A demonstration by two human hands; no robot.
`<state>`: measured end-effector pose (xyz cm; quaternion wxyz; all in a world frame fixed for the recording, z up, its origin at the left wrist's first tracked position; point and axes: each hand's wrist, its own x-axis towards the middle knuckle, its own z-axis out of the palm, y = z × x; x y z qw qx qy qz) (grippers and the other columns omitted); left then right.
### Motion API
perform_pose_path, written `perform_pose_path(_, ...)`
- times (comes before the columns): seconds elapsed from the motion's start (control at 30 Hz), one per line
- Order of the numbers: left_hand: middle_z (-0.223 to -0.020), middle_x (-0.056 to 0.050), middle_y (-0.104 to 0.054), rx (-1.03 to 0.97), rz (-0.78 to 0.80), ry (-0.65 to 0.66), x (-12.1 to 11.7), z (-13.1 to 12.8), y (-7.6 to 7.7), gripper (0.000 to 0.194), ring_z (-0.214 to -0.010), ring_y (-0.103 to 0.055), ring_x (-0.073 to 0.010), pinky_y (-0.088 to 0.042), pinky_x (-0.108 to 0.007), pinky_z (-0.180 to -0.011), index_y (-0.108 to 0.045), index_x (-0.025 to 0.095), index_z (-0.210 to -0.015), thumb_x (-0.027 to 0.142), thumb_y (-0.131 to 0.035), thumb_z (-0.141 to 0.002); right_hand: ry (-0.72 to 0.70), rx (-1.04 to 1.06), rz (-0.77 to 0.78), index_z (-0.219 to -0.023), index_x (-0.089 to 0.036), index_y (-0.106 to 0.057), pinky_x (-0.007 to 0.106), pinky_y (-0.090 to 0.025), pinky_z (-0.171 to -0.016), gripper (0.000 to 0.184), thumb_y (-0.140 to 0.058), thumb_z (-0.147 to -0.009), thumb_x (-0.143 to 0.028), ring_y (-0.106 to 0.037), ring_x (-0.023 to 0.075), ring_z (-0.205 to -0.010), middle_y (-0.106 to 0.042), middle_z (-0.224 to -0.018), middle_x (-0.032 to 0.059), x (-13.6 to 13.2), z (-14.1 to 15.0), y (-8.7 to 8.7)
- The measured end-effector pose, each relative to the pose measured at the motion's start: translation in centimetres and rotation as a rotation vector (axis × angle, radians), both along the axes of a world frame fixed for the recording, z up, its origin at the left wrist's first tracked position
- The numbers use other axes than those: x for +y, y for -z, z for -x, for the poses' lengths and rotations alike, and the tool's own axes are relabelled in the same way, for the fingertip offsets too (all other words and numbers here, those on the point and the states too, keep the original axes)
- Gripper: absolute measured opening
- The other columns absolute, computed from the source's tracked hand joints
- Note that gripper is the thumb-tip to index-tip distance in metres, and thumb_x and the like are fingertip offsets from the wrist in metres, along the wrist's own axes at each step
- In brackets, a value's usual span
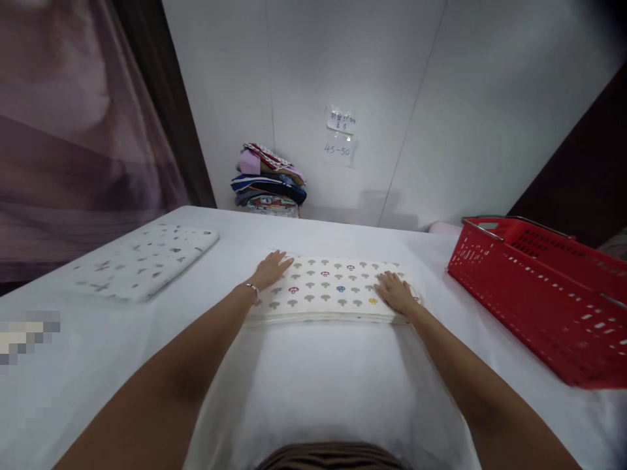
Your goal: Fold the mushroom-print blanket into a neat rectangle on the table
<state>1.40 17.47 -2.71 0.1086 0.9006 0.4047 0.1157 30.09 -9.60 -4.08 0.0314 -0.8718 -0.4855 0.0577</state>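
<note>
cloth (316,284) printed with mushrooms lies folded on a white table (240,238), left hand (269,270) and right hand (396,292) flat on its opposite ends, fingers spread wide; red basket (524,294) at right.

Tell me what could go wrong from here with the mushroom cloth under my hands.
The layers of the mushroom-print cloth might slide out of line if your left hand and right hand press unevenly. The bracelet just behind your left hand, close to the cloth, could snag it.
</note>
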Motion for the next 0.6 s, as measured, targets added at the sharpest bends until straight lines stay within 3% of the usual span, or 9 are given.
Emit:
perform_pose_path(0.13,-0.147,-0.009,-0.033,0.020,0.020,0.006,-2.1,3.8,1.0,0.063,-0.137,-0.023,-0.0273,-0.024,-0.043,-0.108,-0.041,0.020,-0.135,0.059,-0.029,-0.086,-0.109,0.019,0.001,-0.143,-0.022,-0.028,0.049,-0.011,-0.109,0.059,-0.021,-0.093,-0.052,-0.009,0.0239,-0.140,-0.018,-0.152,0.0074,-1.0,1.3,0.2)
perform_pose_path(0.27,-0.143,-0.006,-0.039,0.017,0.007,0.045,-4.5,6.4,1.9,0.055,-0.135,-0.027,-0.0267,-0.028,-0.042,-0.106,-0.046,0.023,-0.130,0.054,-0.035,-0.086,-0.145,0.044,0.002,-0.141,-0.023,-0.035,0.050,-0.013,-0.109,0.057,-0.023,-0.093,-0.053,-0.012,0.0253,-0.140,-0.019,-0.152,0.0070,-1.5,1.8,1.0)
perform_pose_path(0.43,-0.125,-0.006,-0.057,-0.148,-0.032,0.007,-6.4,6.3,0.5,0.043,-0.121,-0.044,-0.0224,-0.032,-0.036,-0.103,-0.059,0.020,-0.115,0.044,-0.035,-0.089,-0.256,0.093,-0.202,-0.138,-0.023,-0.040,0.049,-0.014,-0.110,0.056,-0.027,-0.093,-0.053,-0.018,0.0256,-0.138,-0.030,-0.148,0.0063,-1.0,3.3,0.8)
perform_pose_path(0.6,-0.101,-0.004,-0.066,-0.234,-0.136,0.269,-10.8,5.8,-0.9,0.031,-0.099,-0.055,-0.0196,-0.040,-0.035,-0.091,-0.067,0.021,-0.092,0.039,-0.042,-0.089,-0.528,0.219,-0.398,-0.118,-0.025,-0.060,0.038,-0.032,-0.103,0.042,-0.028,-0.096,-0.042,-0.045,0.0211,-0.122,-0.058,-0.124,0.0037,-0.6,7.4,0.3)
